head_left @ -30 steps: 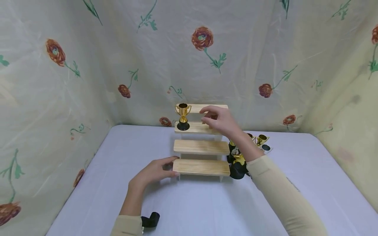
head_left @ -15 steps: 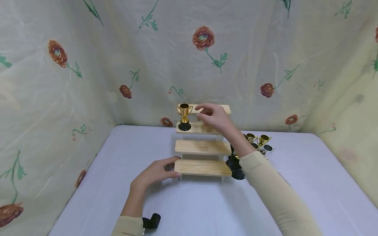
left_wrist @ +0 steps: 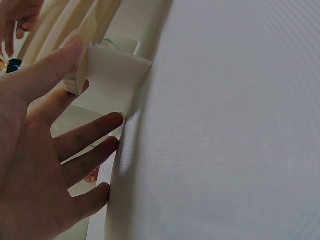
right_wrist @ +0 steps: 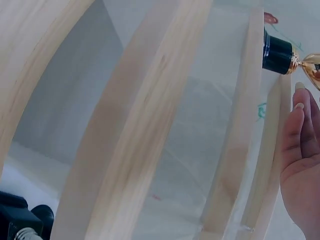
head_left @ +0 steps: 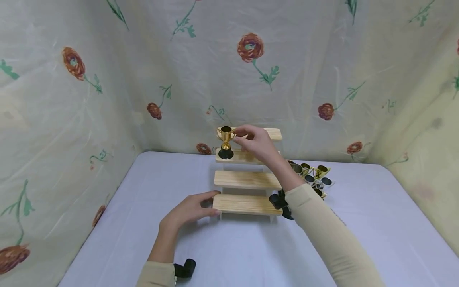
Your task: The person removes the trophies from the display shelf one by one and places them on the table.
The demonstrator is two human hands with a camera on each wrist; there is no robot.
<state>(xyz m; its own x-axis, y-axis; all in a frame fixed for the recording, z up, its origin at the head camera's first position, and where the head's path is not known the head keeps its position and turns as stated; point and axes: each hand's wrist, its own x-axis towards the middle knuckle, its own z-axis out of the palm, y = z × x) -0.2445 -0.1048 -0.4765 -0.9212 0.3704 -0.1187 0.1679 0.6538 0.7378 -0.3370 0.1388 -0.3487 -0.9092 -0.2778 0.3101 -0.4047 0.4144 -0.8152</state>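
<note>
A small gold trophy cup (head_left: 226, 137) with a black base stands upright at the left end of the second-highest shelf of a wooden stepped display stand (head_left: 247, 180). My right hand (head_left: 256, 143) reaches over the stand, thumb and index fingertips right at the cup's right handle. In the right wrist view, its fingers (right_wrist: 294, 125) extend beside the cup's stem, above the black base (right_wrist: 277, 54). My left hand (head_left: 186, 211) holds the left end of the lowest shelf between thumb and index finger; in the left wrist view its other fingers (left_wrist: 90, 142) spread near the tabletop.
Several more gold and silver trophy cups (head_left: 321, 172) cluster right of the stand, partly hidden by the right forearm. Black wrist-worn devices sit at the left cuff (head_left: 185, 269) and the right cuff (head_left: 279, 199). A floral curtain (head_left: 201, 71) hangs behind the white-covered table (head_left: 143, 191).
My right hand has moved left along the upper shelves, from a gap beside the trophy cup to its handle. The left hand keeps its hold on the lowest shelf.
</note>
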